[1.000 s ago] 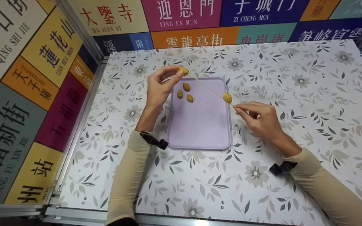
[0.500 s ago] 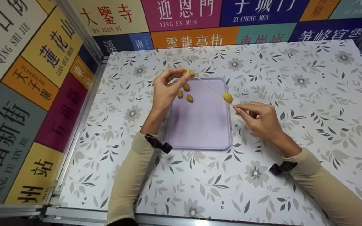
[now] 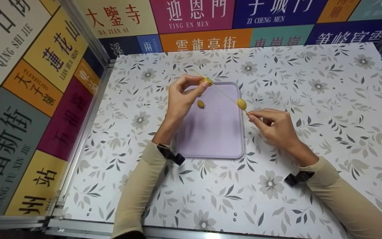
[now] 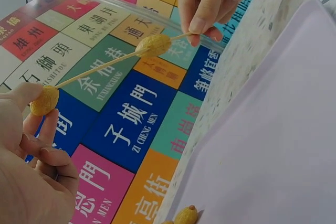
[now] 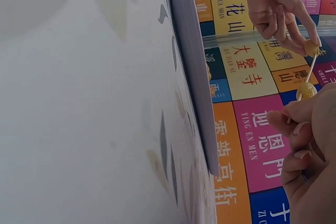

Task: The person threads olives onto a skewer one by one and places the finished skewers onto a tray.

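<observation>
My right hand [image 3: 275, 127] pinches one end of a thin wooden skewer [image 3: 225, 94] between thumb and fingertips. Just past those fingertips a wrinkled yellow, olive-shaped fruit [image 3: 241, 104] is threaded on the stick. Toward the other end my left hand [image 3: 181, 98] pinches a second such fruit [image 4: 44, 100] on the skewer. In the head view the skewer's tip sticks out beyond that fruit. The skewer slants above a lilac tray [image 3: 214, 139]. One loose fruit [image 3: 200, 104] shows on the tray; my left hand hides others in the head view.
The tray lies on a table [image 3: 270, 205] with a leaf-and-flower cover. Panels with coloured lettering [image 3: 204, 41] stand behind and at the left. A metal frame edge [image 3: 88, 224] runs along the front.
My left hand has moved right and slightly nearer, its fruit sliding along the skewer toward the other one; more skewer tip shows behind it. The right hand stays nearly still.
</observation>
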The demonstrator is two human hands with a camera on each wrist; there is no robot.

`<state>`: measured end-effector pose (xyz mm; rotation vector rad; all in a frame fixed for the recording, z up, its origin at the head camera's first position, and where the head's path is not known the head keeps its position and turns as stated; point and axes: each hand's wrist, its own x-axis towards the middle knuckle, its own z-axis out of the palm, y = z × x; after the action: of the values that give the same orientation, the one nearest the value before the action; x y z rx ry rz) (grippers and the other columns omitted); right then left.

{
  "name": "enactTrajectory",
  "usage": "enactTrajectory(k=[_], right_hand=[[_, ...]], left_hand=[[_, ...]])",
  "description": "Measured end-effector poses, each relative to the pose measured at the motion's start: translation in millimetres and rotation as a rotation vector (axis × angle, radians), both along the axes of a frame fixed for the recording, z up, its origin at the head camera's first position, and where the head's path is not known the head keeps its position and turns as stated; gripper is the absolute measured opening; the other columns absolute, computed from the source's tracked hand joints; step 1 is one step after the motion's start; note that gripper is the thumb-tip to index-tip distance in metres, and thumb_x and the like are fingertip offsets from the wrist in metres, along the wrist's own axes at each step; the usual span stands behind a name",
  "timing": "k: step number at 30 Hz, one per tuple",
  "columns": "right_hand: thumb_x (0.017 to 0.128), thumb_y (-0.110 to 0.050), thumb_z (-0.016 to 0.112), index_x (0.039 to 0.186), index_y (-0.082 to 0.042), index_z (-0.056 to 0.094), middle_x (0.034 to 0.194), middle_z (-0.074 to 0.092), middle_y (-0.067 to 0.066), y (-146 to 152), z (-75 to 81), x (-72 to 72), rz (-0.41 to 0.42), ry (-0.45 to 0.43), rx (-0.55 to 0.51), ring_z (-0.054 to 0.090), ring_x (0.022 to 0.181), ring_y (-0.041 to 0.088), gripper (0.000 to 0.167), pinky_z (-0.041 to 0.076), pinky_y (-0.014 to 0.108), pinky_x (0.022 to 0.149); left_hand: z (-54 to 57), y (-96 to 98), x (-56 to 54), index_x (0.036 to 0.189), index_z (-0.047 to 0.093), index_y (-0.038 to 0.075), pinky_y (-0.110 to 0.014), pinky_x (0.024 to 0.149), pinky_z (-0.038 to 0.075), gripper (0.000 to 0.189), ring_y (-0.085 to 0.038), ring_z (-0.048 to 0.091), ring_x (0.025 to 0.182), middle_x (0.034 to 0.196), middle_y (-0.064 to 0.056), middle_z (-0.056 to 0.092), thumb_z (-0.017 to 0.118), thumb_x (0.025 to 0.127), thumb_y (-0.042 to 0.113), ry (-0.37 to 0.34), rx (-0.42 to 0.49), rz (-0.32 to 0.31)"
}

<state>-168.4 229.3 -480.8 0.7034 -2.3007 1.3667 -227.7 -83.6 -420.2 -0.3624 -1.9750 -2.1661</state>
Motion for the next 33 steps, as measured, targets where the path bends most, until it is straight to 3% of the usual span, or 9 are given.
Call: enactTrajectory(k=[4, 10, 17, 25, 33], right_hand=[[0.092, -0.002, 0.085, 0.109, -0.009, 0.087, 0.08, 0.079, 0.002, -0.5, 1.7, 0.6, 0.001, 0.006, 0.002, 0.049, 0.054, 0.003, 0.018, 0.036, 0.014, 0.051], [0.093, -0.002, 0.084, 0.108, -0.009, 0.087, 0.08, 0.079, 0.002, -0.9, 1.0, 0.0, -0.006, 0.005, 0.003, 0.049, 0.053, 0.003, 0.017, 0.035, 0.014, 0.05], [0.088, 0.006, 0.085, 0.105, -0.004, 0.086, 0.081, 0.08, 0.009, -1.6, -2.4, -1.1, 0.008, 0.031, -0.004, 0.047, 0.051, 0.005, 0.02, 0.034, 0.014, 0.049], [0.091, 0.001, 0.085, 0.108, -0.007, 0.087, 0.086, 0.083, 0.006, -1.7, -0.1, -0.3, 0.025, 0.005, -0.01, 0.049, 0.052, 0.002, 0.019, 0.036, 0.014, 0.05], [0.094, -0.003, 0.083, 0.111, -0.01, 0.086, 0.086, 0.082, 0.004, 1.0, -0.6, 0.2, 0.022, -0.017, 0.012, 0.05, 0.053, 0.002, 0.019, 0.037, 0.014, 0.049]], left_hand=[[-0.8, 2.3, 0.7, 0.11, 0.079, 0.008, -0.034, 0.088, 0.065, 0.02, -0.026, 0.075, 0.104, 0.11, -0.009, 0.077, 0.087, 0.093, 0.016, 0.012, -0.012, -0.01], [-2.9, 4.9, 1.6, 0.11, 0.079, 0.006, -0.032, 0.085, 0.065, 0.02, -0.025, 0.075, 0.102, 0.11, -0.009, 0.077, 0.086, 0.094, 0.015, 0.028, -0.034, -0.036], [-1.0, 3.0, 3.1, 0.111, 0.078, 0.006, -0.033, 0.087, 0.065, 0.022, -0.025, 0.074, 0.103, 0.11, -0.01, 0.076, 0.087, 0.093, 0.016, -0.011, -0.047, -0.058], [-3.6, 6.2, 5.7, 0.11, 0.078, 0.007, -0.028, 0.057, 0.056, 0.02, -0.02, 0.07, 0.077, 0.105, -0.01, 0.077, 0.087, 0.093, 0.015, -0.011, -0.032, -0.112], [-9.2, 12.0, 4.8, 0.106, 0.079, 0.009, -0.024, 0.054, 0.049, 0.018, -0.009, 0.056, 0.062, 0.102, -0.007, 0.078, 0.088, 0.091, 0.015, -0.006, -0.054, -0.103]])
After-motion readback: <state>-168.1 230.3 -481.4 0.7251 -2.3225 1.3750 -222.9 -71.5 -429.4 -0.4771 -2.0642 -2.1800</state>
